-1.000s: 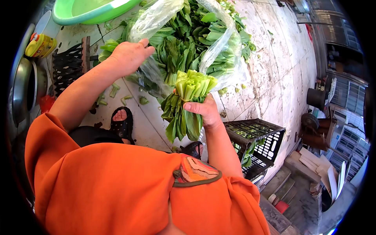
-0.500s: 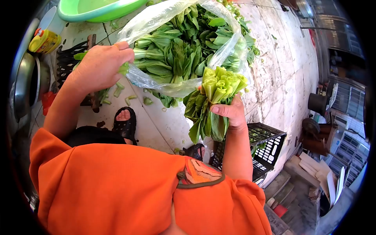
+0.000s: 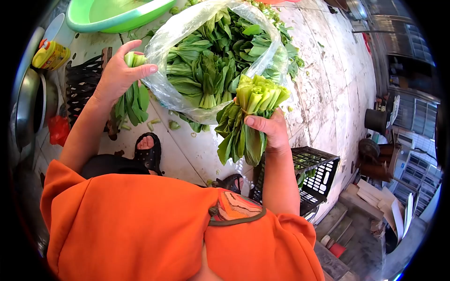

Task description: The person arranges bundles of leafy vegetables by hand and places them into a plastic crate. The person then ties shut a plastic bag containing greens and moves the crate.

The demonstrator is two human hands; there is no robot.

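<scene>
My right hand point(image 3: 271, 129) is closed round a bunch of leafy greens point(image 3: 248, 140), which look like bok choy, with cut stems up and leaves hanging down. At the left, my left hand point(image 3: 118, 72) holds a smaller bunch of greens point(image 3: 135, 100), its stems between thumb and palm, thumb and forefinger stretched out. Between the hands, a clear plastic bag point(image 3: 161, 49) stands open on the floor, filled with bok choy point(image 3: 213, 75). The right-hand bunch is in front of the bag's near right rim; whether they touch I cannot tell.
A green basin point(image 3: 96, 28) stands beyond the bag. Near my right arm is a black crate point(image 3: 323, 175) with greens inside. A dark slatted stool or rack point(image 3: 84, 79), a yellow bottle point(image 3: 50, 55) and metal pots point(image 3: 29, 98) are at the left. Stem scraps point(image 3: 173, 125) litter the tiles.
My left hand has come away from the bag's rim, its fingers now spread, and its bunch shows more fully. My right hand has shifted slightly left and up with its bunch.
</scene>
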